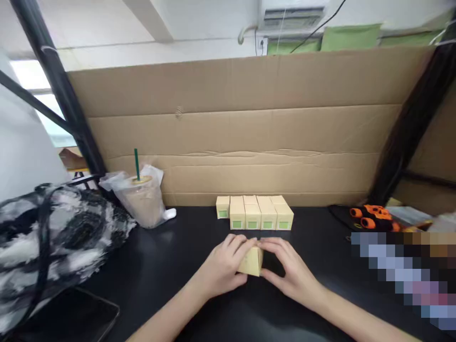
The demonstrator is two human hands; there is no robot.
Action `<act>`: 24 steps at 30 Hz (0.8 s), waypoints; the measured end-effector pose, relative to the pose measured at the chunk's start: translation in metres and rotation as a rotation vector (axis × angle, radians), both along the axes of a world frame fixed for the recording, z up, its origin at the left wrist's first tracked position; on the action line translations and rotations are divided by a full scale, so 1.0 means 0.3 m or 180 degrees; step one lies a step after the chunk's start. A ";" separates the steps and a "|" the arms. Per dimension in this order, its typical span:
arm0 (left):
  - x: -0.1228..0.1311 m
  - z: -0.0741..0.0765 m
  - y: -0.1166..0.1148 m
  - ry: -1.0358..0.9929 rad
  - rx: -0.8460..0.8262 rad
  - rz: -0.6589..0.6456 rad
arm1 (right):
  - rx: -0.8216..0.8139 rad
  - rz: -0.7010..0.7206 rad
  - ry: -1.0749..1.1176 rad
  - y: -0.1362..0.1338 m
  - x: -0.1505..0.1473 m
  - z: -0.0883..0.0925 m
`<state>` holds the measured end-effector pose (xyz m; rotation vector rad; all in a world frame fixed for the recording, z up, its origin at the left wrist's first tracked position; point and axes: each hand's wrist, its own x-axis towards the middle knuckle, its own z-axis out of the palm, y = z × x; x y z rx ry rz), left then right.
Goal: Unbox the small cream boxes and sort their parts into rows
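Left hand [223,267] clamped on cream box [251,262] | right hand [292,271] pinching its end | advise light, even pressure; keep edges square, undented.

A small, pale yellow, block-shaped cardboard box [251,262] sits between the left hand [226,266] and the right hand [292,270] — one plain face forward, a narrower side turned rightward. Its top is partly hidden; whether its base touches the black surface [171,256] — cannot be told.
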<state>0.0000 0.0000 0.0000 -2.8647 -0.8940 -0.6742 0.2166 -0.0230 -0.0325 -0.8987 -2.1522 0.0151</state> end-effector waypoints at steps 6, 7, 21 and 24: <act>0.010 0.019 -0.017 0.0004 0.0217 0.0083 | 0.0177 -0.0070 -0.0007 0.004 0.001 -0.003; 0.010 0.020 -0.018 0.0038 0.0251 0.0064 | 0.0202 -0.0070 -0.0012 0.003 0.000 -0.003; -0.002 0.025 -0.005 -0.0160 0.0188 -0.0123 | 0.0470 -0.0221 0.0277 -0.005 -0.006 0.006; -0.001 0.023 0.002 -0.0422 0.0042 0.0044 | 0.0489 -0.0187 0.0615 0.003 0.000 0.005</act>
